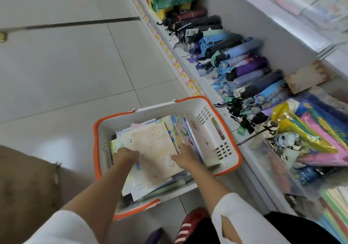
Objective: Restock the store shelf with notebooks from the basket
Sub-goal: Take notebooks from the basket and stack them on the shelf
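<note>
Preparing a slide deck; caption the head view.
Left hand and right hand grip notebooks in an orange-rimmed basket beside a shelf of folded umbrellas.

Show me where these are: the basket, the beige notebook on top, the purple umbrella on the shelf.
basket point(160, 112): head view, on its white far wall.
beige notebook point(154, 149): head view, middle of its cover.
purple umbrella point(250, 68): head view, on its folded cloth.

Both forearms stretched forward; left hand point(125, 155) and right hand point(185, 158) knuckles up.
</note>
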